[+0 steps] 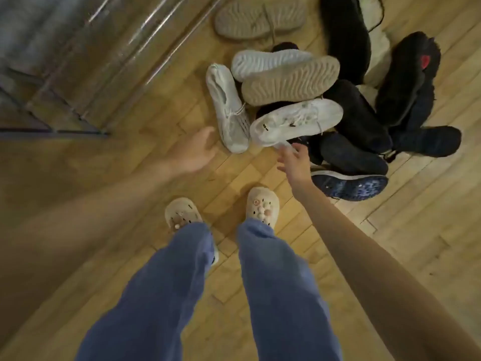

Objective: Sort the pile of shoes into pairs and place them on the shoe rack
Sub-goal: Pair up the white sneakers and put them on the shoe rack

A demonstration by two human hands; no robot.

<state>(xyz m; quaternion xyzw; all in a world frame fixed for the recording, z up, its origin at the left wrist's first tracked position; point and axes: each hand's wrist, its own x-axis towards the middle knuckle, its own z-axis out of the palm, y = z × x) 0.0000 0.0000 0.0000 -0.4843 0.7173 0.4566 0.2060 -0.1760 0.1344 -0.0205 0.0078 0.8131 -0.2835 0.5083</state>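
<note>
A pile of shoes lies on the wooden floor ahead of me. At its near edge are a white sneaker (296, 122) on its side and a white knit sneaker (229, 108) to its left. Two upturned beige soles (290, 80) lie behind them, and a third beige sole (260, 20) lies farther back. Dark shoes (354, 155) and fuzzy black slippers (408, 79) fill the right side. My left hand (194, 151) hovers open just left of the knit sneaker. My right hand (294, 161) reaches with spread fingers to the white sneaker's near edge. The metal shoe rack (78, 61) stands at upper left.
My feet in beige clogs (261, 204) and blue trousers stand just in front of the pile. A blue-soled sneaker (351, 186) lies on its side beside my right forearm. Bare parquet floor stretches between the rack and the pile.
</note>
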